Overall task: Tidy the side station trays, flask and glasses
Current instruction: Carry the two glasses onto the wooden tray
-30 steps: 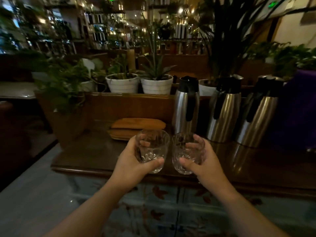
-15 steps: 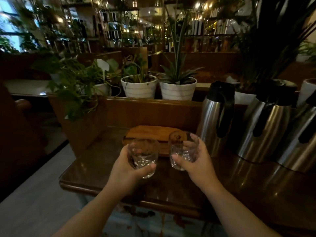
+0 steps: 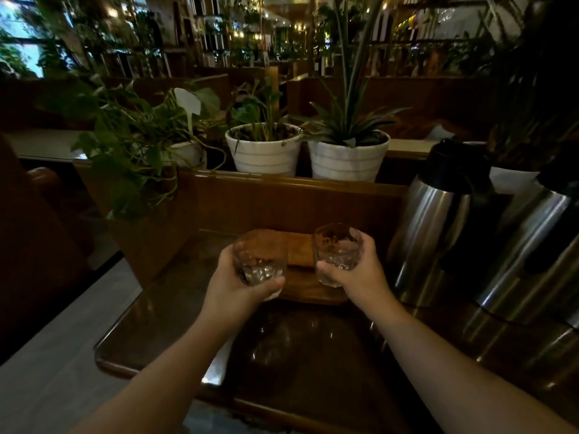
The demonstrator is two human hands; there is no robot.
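My left hand (image 3: 233, 285) grips a clear cut-glass tumbler (image 3: 260, 260), held above the dark wooden counter (image 3: 150, 311). In my right hand (image 3: 360, 277) is a second clear tumbler (image 3: 336, 249), a little higher and farther back. Both glasses hover over a stack of flat wooden trays (image 3: 300, 252) lying against the counter's back wall. A steel flask (image 3: 429, 233) with a black lid and handle stands just right of the trays. Another steel flask (image 3: 532, 255) is beside it at the right edge.
Behind the counter a wooden ledge carries two white ribbed plant pots (image 3: 264, 155) (image 3: 347, 159) and a trailing leafy plant (image 3: 134, 145) at the left. The counter's front edge (image 3: 131, 368) drops to a pale floor on the left.
The view has drawn closer to the counter. Both hands have carried the glasses forward and now hold them over the wooden trays, farther apart than before.
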